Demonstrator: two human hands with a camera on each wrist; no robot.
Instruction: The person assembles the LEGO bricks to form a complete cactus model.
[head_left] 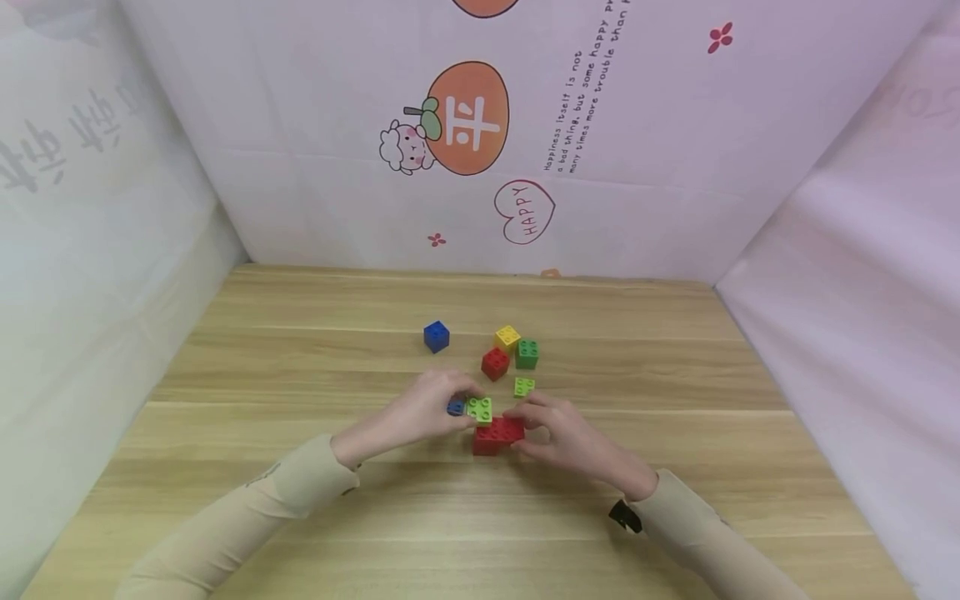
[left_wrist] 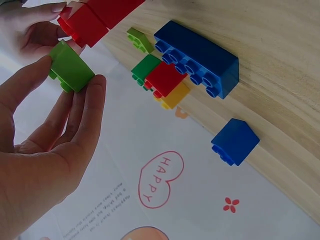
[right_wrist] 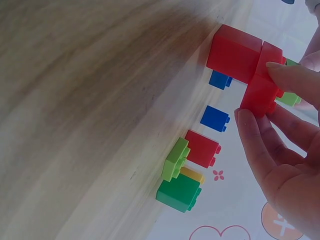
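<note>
- "HAPPY": heart (head_left: 524, 212) on the sheet (head_left: 637, 229) beyond the right hand (head_left: 564, 437)
- "Happiness itself is not a bad thing, but some…": same sheet, farther from that hand

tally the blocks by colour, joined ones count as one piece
Red: 2 (small red block, joined red piece in the right hand)
Blue: 2 (small blue block, long blue block)
Lime: 2 (held lime block in the left hand, flat lime block)
Dark green block: 1
Yellow block: 1
Total: 8

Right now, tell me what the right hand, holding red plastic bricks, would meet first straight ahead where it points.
Probably the lime-green square plastic brick pinched by the left hand, though depth is unclear.
</note>
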